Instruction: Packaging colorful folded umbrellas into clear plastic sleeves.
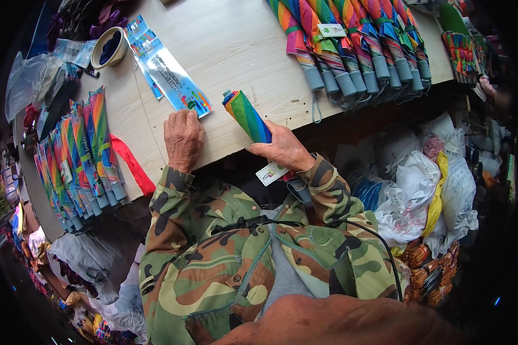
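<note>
A folded rainbow umbrella [248, 119] is in my right hand [283, 150], the fingers wrapped round its middle. It stands tilted over the table's front edge, and a white tag [271, 173] hangs below the hand. My left hand [184, 139] is closed, its fingers curled onto the lower end of a blue and white printed plastic sleeve [170, 75]. The fingertips are hidden beneath that hand. This sleeve lies flat over others on the table [224, 52].
Several folded rainbow umbrellas [351, 46] lie in a row at the far right. Several sleeved umbrellas [80, 155] lie at the left beside a red strip [133, 164]. A small bowl [110, 48] stands at the back left. White plastic bags [414, 190] fill the lower right.
</note>
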The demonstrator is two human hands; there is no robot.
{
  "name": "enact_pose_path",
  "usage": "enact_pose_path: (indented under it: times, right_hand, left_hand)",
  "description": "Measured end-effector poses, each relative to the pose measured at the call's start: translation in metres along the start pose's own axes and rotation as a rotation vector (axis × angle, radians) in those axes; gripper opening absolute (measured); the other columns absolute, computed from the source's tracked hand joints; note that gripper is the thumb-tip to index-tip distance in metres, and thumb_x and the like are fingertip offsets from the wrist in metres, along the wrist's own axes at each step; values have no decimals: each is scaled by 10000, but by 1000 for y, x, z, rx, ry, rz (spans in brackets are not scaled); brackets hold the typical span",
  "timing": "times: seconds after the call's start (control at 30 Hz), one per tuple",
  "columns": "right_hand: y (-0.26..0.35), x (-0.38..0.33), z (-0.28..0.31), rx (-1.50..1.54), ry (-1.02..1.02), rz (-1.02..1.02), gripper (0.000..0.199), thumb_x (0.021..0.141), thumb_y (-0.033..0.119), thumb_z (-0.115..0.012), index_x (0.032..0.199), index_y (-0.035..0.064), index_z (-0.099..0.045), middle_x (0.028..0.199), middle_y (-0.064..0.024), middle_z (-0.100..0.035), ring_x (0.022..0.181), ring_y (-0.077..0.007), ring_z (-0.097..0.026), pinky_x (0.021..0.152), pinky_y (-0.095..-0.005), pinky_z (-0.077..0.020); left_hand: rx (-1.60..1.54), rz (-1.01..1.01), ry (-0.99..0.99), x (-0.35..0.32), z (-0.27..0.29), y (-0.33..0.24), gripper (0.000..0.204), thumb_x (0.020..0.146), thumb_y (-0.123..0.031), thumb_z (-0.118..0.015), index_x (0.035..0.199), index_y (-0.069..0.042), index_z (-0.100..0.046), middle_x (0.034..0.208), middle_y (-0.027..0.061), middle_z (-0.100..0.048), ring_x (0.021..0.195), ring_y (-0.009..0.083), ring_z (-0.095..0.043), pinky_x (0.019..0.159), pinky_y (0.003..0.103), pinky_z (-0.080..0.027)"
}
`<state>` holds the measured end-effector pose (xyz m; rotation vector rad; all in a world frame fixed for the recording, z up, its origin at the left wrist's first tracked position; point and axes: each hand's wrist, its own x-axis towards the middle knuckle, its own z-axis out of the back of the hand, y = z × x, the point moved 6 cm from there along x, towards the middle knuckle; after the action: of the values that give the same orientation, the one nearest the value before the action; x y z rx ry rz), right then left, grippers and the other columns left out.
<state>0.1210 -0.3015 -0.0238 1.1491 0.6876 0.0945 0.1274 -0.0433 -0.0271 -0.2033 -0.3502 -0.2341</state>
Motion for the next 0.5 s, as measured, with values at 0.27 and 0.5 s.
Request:
enact_pose_path:
  times: [0.27,0.5]
  right_hand:
    - [1,2,-3,28,38,-40,604,866,346,-828,1290,-44,-645,1000,-184,-725,895,-282,-701,846,-419,-565]
    - [-6,8,2,-51,-1,-7,637,853,367,-838,1294,-50,-642,1003,-219,-731,890,-333,-710,846,-440,-569]
  left_hand:
    - [-640,273,137,28,60,7,513,1029,-293,-743,1455,-32,-628,1369,205,-682,1247,368,-663,1096,474,-520]
    - [-1939,-279,382,169,191,-45,1204,951,-896,-528,1717,-3,-271,1645,366,-443,1303,397,-685,1054,530,-581]
